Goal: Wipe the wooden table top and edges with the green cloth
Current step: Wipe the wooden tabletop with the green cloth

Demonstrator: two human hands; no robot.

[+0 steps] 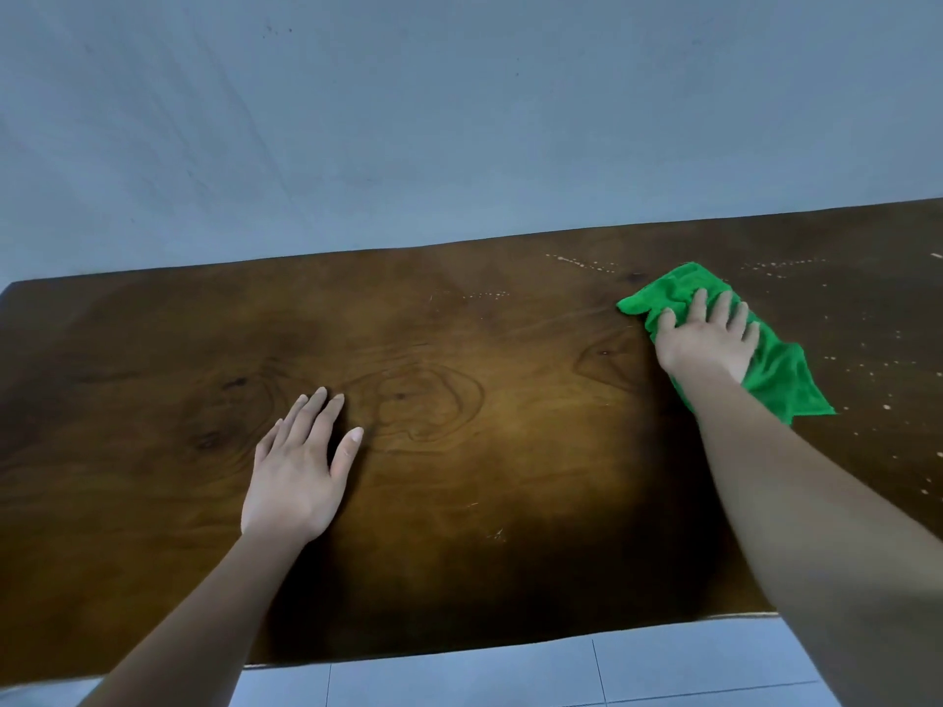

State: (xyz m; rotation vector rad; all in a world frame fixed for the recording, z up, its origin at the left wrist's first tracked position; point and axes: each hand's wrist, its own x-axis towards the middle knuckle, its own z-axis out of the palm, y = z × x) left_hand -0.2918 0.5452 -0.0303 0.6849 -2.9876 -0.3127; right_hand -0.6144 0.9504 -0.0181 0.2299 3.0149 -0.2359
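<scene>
The dark wooden table top fills the lower half of the head view. A crumpled green cloth lies on its right part. My right hand presses down on the cloth with spread, nearly straight fingers, and cloth shows beyond the fingertips and behind the wrist. My left hand rests flat on the bare wood at the left of centre, fingers straight and holding nothing.
Pale specks and streaks dot the wood near the far edge and on the right side. A plain grey-blue wall stands right behind the table. Light floor tiles show below the near edge.
</scene>
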